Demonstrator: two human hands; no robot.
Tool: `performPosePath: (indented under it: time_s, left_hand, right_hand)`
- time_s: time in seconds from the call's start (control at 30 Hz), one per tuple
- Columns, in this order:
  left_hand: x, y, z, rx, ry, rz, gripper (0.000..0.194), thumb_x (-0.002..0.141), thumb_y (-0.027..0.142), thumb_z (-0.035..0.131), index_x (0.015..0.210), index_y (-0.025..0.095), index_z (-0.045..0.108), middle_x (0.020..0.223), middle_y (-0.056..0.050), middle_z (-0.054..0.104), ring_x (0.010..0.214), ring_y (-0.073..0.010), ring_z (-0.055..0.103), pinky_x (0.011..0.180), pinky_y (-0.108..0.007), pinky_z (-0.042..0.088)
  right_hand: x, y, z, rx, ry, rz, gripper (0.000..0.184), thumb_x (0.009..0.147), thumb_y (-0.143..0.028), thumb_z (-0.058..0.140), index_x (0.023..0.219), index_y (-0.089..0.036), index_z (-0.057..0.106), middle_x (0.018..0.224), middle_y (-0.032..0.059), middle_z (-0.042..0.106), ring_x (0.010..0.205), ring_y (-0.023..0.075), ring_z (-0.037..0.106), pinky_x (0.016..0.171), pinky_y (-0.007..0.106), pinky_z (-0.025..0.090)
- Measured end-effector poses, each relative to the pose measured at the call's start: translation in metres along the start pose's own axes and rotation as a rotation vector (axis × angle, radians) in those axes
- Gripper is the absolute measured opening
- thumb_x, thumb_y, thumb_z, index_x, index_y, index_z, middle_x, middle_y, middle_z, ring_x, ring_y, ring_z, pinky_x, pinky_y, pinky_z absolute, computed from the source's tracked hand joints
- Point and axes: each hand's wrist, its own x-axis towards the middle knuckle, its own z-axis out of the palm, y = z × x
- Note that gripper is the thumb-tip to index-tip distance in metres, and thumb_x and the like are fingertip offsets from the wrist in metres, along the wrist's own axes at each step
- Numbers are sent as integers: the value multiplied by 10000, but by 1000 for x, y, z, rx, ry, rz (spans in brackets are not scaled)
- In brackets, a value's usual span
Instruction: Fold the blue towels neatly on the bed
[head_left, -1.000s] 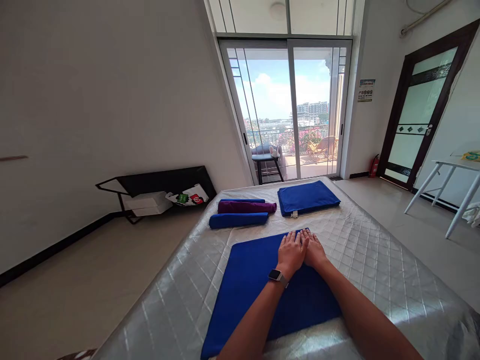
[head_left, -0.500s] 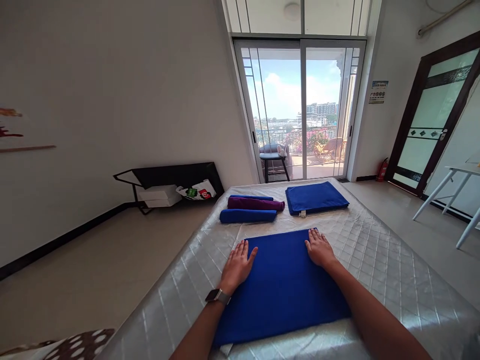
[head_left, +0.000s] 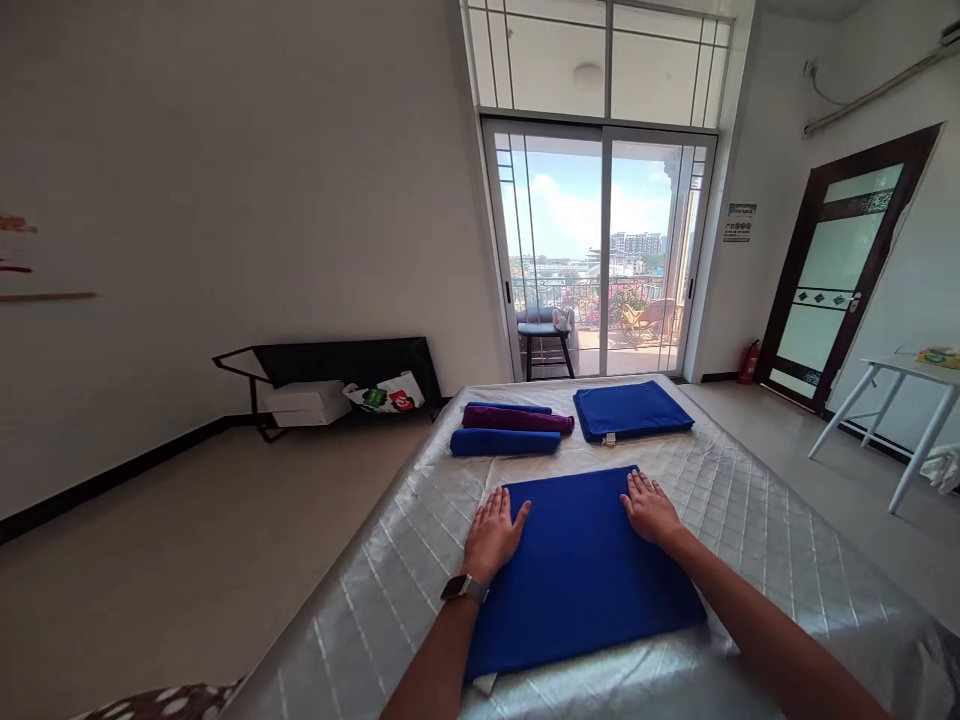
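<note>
A flat blue folded cloth (head_left: pixel 577 580) lies in front of me on a silvery quilted mattress (head_left: pixel 375 600), a white tag showing at its near left corner. My left hand (head_left: pixel 491 535), a watch on its wrist, rests on the cloth's far left corner with fingers stretched out. On the far right corner lies my right hand (head_left: pixel 651 508), also flat with fingers extended. Beyond the cloth are a blue roll (head_left: pixel 506 442), a purple roll (head_left: pixel 517 418) and another blue roll partly hidden behind it. To their right sits a blue folded stack (head_left: pixel 634 410).
A black bench (head_left: pixel 345 365) with a white box (head_left: pixel 306 402) and a printed bag (head_left: pixel 386 393) stands by the left wall. Sliding glass doors (head_left: pixel 607 250) are beyond the mattress. At right are a white table (head_left: pixel 907 368), a fire extinguisher (head_left: pixel 748 362) and a dark-framed door (head_left: pixel 840 275).
The view has tilted upward slightly, so the mattress and its things sit lower in the picture. Both hands stay flat on the far corners of the blue cloth.
</note>
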Motion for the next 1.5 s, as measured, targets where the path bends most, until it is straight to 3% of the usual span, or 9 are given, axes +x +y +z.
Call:
performPosePath:
  time_s: [0.23, 0.47, 0.57, 0.77, 0.87, 0.97, 1.27, 1.37, 1.5]
  left_hand:
    - [-3, 8, -10, 12, -60, -25, 807, 1004, 592, 141, 1525, 12, 354, 1606, -218, 311, 1511, -287, 277, 1214, -434, 257]
    - [7, 13, -26, 66, -68, -42, 840, 1003, 584, 116, 1470, -43, 423, 1525, -294, 419, 1444, -340, 406, 1166, -490, 344]
    - [10, 49, -34, 67, -28, 19, 818, 1010, 587, 120, 1476, -5, 437, 1527, -276, 431, 1463, -339, 373, 1180, -514, 322]
    - [-15, 180, -21, -61, -40, 385, 655, 1055, 490, 151, 1503, 108, 437, 1588, -149, 398, 1486, -221, 342, 1212, -372, 294]
    - [-26, 202, -11, -62, -74, 439, 588, 1066, 432, 168, 1510, 154, 436, 1584, -106, 416, 1488, -180, 335, 1220, -338, 277]
    - [-31, 176, -10, -58, -78, 394, 626, 1058, 474, 162, 1521, 138, 417, 1582, -135, 410, 1493, -237, 327, 1224, -432, 282]
    - [-57, 2, -8, 44, -72, 91, 788, 1019, 591, 96, 1541, 56, 345, 1617, -169, 320, 1511, -274, 278, 1229, -457, 255]
    - [-66, -14, -6, 10, -40, 49, 814, 1009, 614, 108, 1536, 39, 344, 1612, -186, 326, 1509, -279, 284, 1224, -450, 266]
    - [-66, -9, -5, -22, -6, 41, 806, 1002, 630, 157, 1522, 53, 375, 1589, -189, 378, 1501, -290, 303, 1216, -455, 280]
  right_hand:
    - [-45, 3, 9, 56, -10, -34, 657, 1036, -382, 214, 1572, -4, 255, 1641, 164, 224, 1541, 224, 149, 1238, 407, 171]
    - [-47, 2, 11, 109, 2, -17, 655, 1034, -374, 211, 1577, -8, 235, 1654, 152, 192, 1545, 219, 129, 1241, 399, 145]
    - [-46, 2, 12, 137, -6, -14, 656, 1034, -376, 208, 1579, -10, 224, 1659, 145, 181, 1547, 218, 123, 1243, 396, 131]
    - [-45, 7, 20, 128, 34, -53, 630, 1000, -289, 281, 1576, -36, 266, 1646, 147, 222, 1543, 232, 156, 1235, 421, 163]
    - [-44, 9, 24, 115, 46, -84, 624, 975, -219, 302, 1578, -57, 281, 1644, 139, 228, 1541, 225, 167, 1231, 420, 175]
    - [-43, 7, 22, 119, 44, -47, 614, 1014, -308, 270, 1572, -52, 294, 1644, 147, 235, 1538, 232, 178, 1231, 415, 170]
    - [-45, 4, 17, 135, 17, -24, 633, 1032, -360, 247, 1577, -41, 268, 1654, 145, 205, 1543, 215, 151, 1241, 398, 129]
    - [-45, 4, 15, 122, 3, -13, 641, 1034, -366, 245, 1579, -29, 250, 1656, 148, 201, 1543, 220, 148, 1242, 398, 123]
    - [-49, 1, 6, 79, -16, -11, 638, 1040, -375, 228, 1584, -42, 248, 1660, 146, 192, 1543, 221, 146, 1241, 399, 127]
